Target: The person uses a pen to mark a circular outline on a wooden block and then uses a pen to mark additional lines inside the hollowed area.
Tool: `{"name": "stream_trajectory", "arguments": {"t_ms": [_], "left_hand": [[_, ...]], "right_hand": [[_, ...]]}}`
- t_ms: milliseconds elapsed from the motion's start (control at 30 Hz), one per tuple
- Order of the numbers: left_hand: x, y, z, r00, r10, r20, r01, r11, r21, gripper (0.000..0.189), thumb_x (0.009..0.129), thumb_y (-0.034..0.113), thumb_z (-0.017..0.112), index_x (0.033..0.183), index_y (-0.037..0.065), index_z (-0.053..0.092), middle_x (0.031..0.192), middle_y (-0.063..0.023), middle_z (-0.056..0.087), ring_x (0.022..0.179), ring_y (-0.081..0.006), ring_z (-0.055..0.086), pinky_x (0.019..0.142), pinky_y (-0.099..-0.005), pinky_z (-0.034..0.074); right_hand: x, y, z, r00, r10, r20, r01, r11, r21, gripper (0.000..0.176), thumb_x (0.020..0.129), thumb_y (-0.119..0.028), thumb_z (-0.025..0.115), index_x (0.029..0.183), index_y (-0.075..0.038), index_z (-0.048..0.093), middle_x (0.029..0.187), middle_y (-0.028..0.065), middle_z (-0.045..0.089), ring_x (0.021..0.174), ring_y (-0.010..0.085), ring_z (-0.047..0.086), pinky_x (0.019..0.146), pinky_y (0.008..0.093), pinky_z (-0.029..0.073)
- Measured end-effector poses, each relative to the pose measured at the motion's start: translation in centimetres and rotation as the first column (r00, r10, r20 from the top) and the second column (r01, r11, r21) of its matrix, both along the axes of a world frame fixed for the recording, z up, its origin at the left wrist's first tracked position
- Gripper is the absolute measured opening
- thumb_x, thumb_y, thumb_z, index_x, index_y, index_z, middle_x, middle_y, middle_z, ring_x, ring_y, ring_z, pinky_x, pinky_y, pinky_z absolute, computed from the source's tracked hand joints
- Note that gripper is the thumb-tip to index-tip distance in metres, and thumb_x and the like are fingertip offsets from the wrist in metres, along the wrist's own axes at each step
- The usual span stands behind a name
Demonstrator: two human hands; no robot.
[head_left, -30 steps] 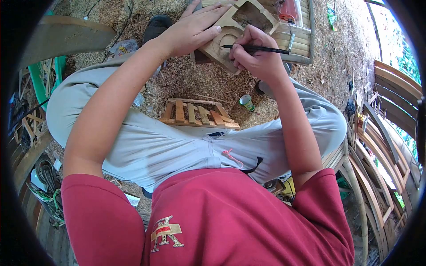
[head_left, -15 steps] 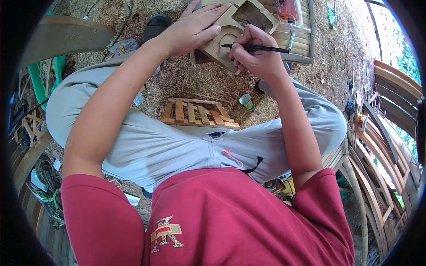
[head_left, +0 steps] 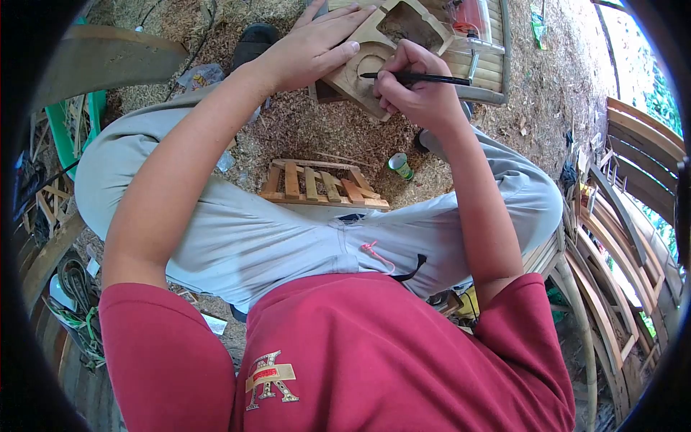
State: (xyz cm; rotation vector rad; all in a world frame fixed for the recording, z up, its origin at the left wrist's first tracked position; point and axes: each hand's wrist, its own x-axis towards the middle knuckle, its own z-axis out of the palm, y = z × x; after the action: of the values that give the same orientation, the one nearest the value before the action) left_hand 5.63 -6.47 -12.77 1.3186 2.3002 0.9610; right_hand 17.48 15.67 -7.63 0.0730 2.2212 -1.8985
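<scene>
- Hands apart from each other, both at the same wooden piece. Left hand spread flat, palm down, along its far-left side; thumb extended toward the rounded marking.
- Right hand closed in a writing grip on a black pen. Lower fingers curl by the right-hand edge of the piece.
- Pen tip lies inside the curved outline on the pale face; whether it touches the wood, cannot tell.
- Marks, present state: curved lines visible round the tip, partly masked by the fingers. Squarish cut-out beyond them, its thick inner walls showing.
- Piece lies skewed to the slatted worktop, near corner pointing bodyward and apparently jutting past the edge. Support under that corner: cannot tell.
- Right of the cut-out, on the slats: clear container with red contents. Judged the nearer limit on sideways travel; the bodyward side gives the wrists more room.
- Lower down, between the legs: small slatted wooden frame, with a green cup tilted just beside it, on floor strewn with shavings.
- Farther out: curved board and green tub at left; curved wooden strips at right.
</scene>
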Motion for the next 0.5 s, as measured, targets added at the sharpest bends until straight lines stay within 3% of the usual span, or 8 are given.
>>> {"name": "stream_trajectory", "arguments": {"t_ms": [500], "left_hand": [[-0.08,-0.1,0.1,1.0,-0.008,0.013,0.008,1.0,0.015,0.074,0.112,0.04,0.042,0.172,-0.001,0.028,0.173,-0.0268,0.036,0.165,-0.0389,0.028,0.134,-0.0587,0.001]], "right_hand": [[-0.13,0.16,0.08,1.0,0.018,-0.008,-0.018,1.0,0.021,0.02,0.092,-0.002,0.074,0.085,-0.001,0.055,0.071,0.0052,0.068,0.064,0.0101,0.07,0.056,0.0277,0.056]]}}
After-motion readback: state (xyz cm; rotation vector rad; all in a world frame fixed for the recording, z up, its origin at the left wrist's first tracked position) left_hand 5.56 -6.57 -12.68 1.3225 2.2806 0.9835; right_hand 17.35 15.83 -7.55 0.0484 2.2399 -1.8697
